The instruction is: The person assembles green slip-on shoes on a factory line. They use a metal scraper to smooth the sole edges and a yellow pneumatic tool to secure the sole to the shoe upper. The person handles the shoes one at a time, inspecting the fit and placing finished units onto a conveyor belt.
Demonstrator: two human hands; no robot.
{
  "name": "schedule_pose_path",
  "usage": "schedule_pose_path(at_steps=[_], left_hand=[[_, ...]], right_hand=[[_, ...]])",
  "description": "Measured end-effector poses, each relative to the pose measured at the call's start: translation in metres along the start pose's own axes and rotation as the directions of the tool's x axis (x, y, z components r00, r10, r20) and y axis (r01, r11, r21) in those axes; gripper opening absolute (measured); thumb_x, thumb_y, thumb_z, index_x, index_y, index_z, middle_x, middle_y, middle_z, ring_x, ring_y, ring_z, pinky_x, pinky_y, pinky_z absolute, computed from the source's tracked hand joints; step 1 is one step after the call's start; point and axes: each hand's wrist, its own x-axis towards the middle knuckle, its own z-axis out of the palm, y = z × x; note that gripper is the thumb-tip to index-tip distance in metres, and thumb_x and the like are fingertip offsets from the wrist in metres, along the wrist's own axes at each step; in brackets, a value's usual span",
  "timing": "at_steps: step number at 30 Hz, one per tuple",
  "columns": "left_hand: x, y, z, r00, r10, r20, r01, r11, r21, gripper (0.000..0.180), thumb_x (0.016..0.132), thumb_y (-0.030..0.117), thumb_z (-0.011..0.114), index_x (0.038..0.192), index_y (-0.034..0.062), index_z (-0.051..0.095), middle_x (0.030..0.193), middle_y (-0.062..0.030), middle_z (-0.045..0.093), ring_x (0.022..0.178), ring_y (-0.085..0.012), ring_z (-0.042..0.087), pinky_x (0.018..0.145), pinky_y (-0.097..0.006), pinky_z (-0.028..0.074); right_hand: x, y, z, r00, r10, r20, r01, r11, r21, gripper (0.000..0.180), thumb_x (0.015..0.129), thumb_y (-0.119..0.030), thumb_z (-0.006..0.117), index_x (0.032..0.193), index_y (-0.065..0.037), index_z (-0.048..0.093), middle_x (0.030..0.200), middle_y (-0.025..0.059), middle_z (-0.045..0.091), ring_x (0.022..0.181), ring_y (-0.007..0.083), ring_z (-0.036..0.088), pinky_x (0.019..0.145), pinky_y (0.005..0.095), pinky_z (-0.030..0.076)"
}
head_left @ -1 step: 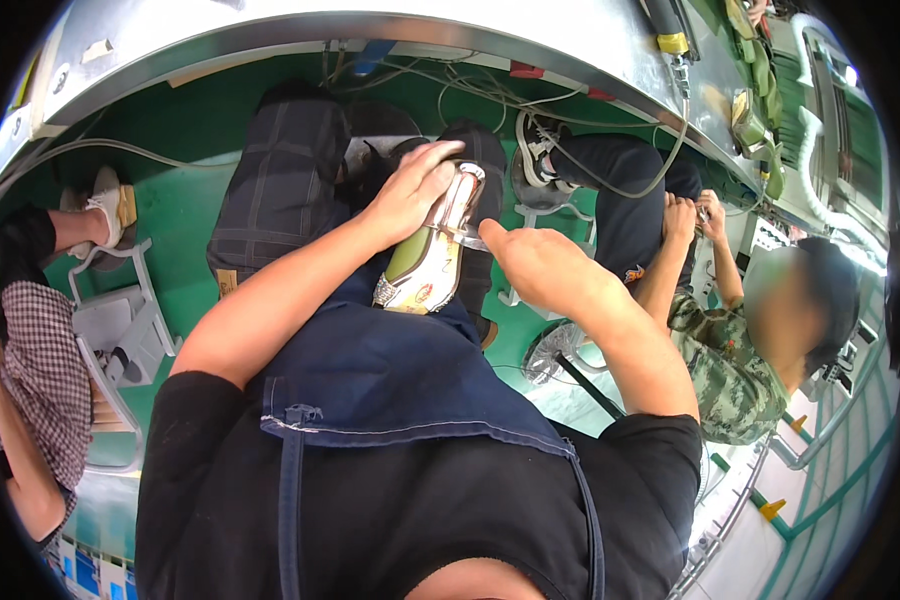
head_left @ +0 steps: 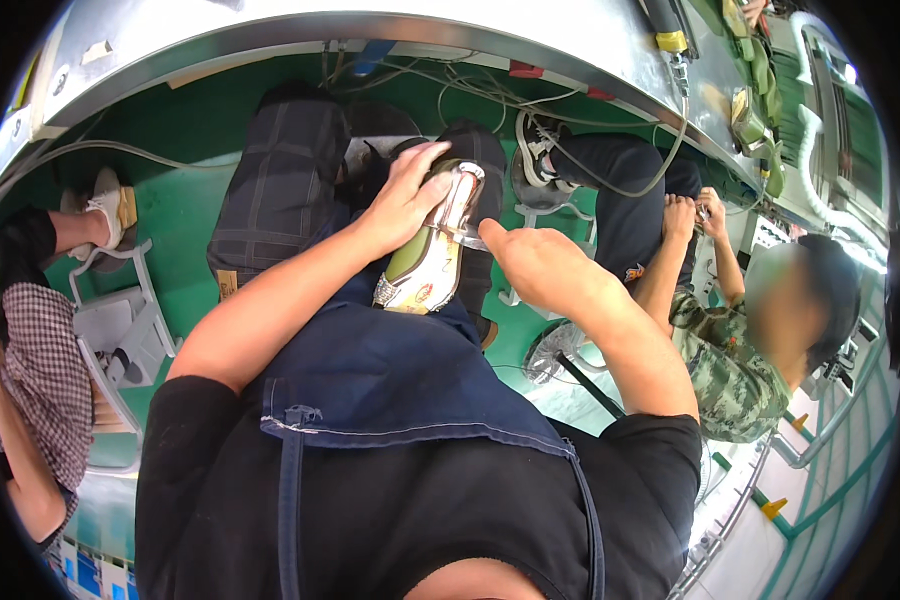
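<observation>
I see the left hand wrapped over the top of a shiny silver-and-olive shoe upper, fingers closed on it, pinning it on the lap over the dark blue denim apron, probably to steady it. Right hand at 3 o'clock of the shoe, fingers pinched at its edge; whether they hold anything small I can't tell. Grey metal counter at 12 o'clock. Co-worker's camouflage sleeve at 3 o'clock.
</observation>
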Motion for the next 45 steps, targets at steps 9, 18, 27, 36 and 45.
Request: schedule_pose_path(at_steps=[9,18,27,36,45], left_hand=[[-0.028,0.047,-0.029,0.612,-0.548,0.570,0.790,0.392,-0.472,0.054,0.105,0.046,0.064,0.133,0.0002,0.060,0.112,-0.0089,0.074,0.097,-0.0165,0.073,0.088,-0.034,0.059],[-0.019,0.066,-0.035,0.549,-0.621,0.560,0.821,0.527,-0.221,0.051,0.109,0.044,0.056,0.131,-0.0022,0.060,0.114,-0.0122,0.073,0.100,-0.0194,0.072,0.088,-0.039,0.059],[-0.025,0.070,-0.024,0.785,-0.552,0.282,0.490,0.831,0.262,0.053,0.109,0.044,0.050,0.118,-0.0069,0.062,0.110,-0.0244,0.071,0.103,-0.0286,0.070,0.092,-0.039,0.053],[-0.043,0.075,-0.009,0.813,-0.552,0.189,0.522,0.833,0.185,0.053,0.109,0.047,0.048,0.128,-0.0028,0.052,0.122,-0.0281,0.068,0.120,-0.0384,0.066,0.102,-0.044,0.048],[-0.047,0.065,-0.004,0.772,-0.579,0.261,0.593,0.805,0.032,0.062,0.109,0.045,0.049,0.148,-0.0024,0.040,0.133,-0.0259,0.064,0.126,-0.0343,0.063,0.108,-0.041,0.045]], right_hand=[[-0.006,-0.022,0.032,0.960,-0.007,-0.278,-0.115,0.900,-0.421,0.020,0.081,-0.009,0.067,0.094,-0.008,0.051,0.063,0.0025,0.059,0.056,0.0196,0.067,0.048,0.0339,0.050],[-0.019,-0.024,0.023,0.976,0.136,-0.168,-0.143,0.989,-0.034,0.016,0.089,-0.009,0.063,0.101,-0.002,0.055,0.075,0.0154,0.065,0.066,0.0351,0.070,0.059,0.0454,0.056],[-0.060,0.079,-0.094,0.697,0.369,-0.614,-0.156,0.915,0.372,0.036,0.093,-0.011,0.069,0.127,0.000,0.061,0.102,0.0241,0.071,0.094,0.0364,0.070,0.087,0.0407,0.053],[0.035,0.225,-0.175,0.284,0.281,-0.917,-0.325,0.928,0.183,0.058,0.095,-0.039,0.069,0.135,0.001,0.055,0.120,0.0267,0.068,0.112,0.0463,0.064,0.098,0.0540,0.050],[0.048,0.208,-0.176,0.455,0.277,-0.846,-0.366,0.925,0.106,0.063,0.085,-0.029,0.082,0.129,0.005,0.054,0.116,0.0322,0.069,0.109,0.0474,0.067,0.094,0.0514,0.053]])
